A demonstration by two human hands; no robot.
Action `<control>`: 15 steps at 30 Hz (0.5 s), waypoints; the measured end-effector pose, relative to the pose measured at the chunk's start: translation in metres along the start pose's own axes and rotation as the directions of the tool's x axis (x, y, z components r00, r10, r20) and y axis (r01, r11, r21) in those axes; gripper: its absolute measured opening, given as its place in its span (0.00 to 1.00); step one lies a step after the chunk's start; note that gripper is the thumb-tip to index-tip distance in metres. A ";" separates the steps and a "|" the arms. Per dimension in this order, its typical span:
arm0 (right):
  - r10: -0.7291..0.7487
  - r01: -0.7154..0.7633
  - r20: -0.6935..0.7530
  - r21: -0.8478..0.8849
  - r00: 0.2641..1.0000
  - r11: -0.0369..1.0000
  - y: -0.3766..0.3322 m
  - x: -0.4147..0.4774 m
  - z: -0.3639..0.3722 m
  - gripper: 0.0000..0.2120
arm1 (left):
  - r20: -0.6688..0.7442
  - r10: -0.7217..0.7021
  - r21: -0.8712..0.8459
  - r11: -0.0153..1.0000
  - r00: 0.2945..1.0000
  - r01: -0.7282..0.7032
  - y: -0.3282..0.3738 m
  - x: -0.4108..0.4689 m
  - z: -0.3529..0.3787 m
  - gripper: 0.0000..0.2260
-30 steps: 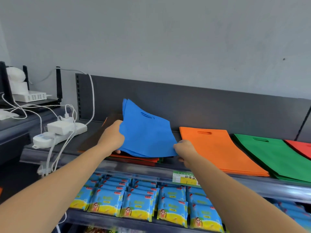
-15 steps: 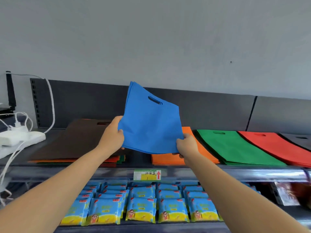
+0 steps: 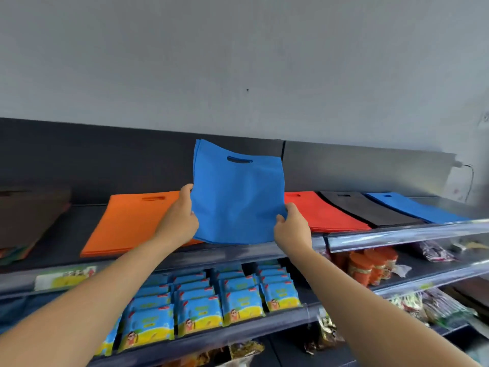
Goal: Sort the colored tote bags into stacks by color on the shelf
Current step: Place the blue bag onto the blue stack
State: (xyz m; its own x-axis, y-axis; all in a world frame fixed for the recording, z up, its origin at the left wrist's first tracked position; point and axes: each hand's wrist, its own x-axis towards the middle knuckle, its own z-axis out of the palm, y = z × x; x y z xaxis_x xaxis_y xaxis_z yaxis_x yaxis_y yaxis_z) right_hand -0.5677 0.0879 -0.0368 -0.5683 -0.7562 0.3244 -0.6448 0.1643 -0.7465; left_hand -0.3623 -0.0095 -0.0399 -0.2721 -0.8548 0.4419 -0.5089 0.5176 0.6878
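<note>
Both hands are up at the top shelf (image 3: 397,234), pretty much dead centre of my feed, holding the blue tote bags (image 3: 238,197) between them. The bundle is off the shelf and nearly upright, with the handle cut-out at the top. The stepped edges at its upper left corner tell me it's more than one bag, but I can't count them. The left hand (image 3: 180,218) grips the left edge about halfway down, fingers wrapped onto the fabric. The right hand (image 3: 291,226) has the lower right corner, fingers curled round the edge in a pinch. The bottom of the bundle hangs just over the front of the shelf and covers part of what's behind it. Left of centre, the orange stack (image 3: 127,223) lies flat with its near corner tucked behind the left hand. Right of centre is the red stack (image 3: 322,215), then a black stack (image 3: 365,210) just beside it, then a blue stack (image 3: 412,210) out toward the right edge, all lying flat. At the far left sits a blurry mixed pile (image 3: 29,215) with a brownish bag on top and orange and green edges poking out underneath. On the shelf below, lower centre, are rows of blue and yellow snack packets (image 3: 238,300), and orange packs (image 3: 367,266) sit to their right.
</note>
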 end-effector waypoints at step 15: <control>0.086 -0.111 -0.212 -0.109 0.973 0.988 0.170 0.091 -0.143 0.15 | 0.172 0.219 0.177 0.952 0.960 -0.249 0.132 0.054 0.214 0.28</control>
State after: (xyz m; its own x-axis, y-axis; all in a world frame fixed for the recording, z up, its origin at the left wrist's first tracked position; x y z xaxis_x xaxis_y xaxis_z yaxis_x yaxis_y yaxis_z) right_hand -0.8020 0.1379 -0.0507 -0.7168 -0.5877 0.3752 -0.6299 0.3150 -0.7099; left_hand -0.6191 0.0043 -0.0487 -0.5132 -0.7142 0.4760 -0.5617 0.6988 0.4429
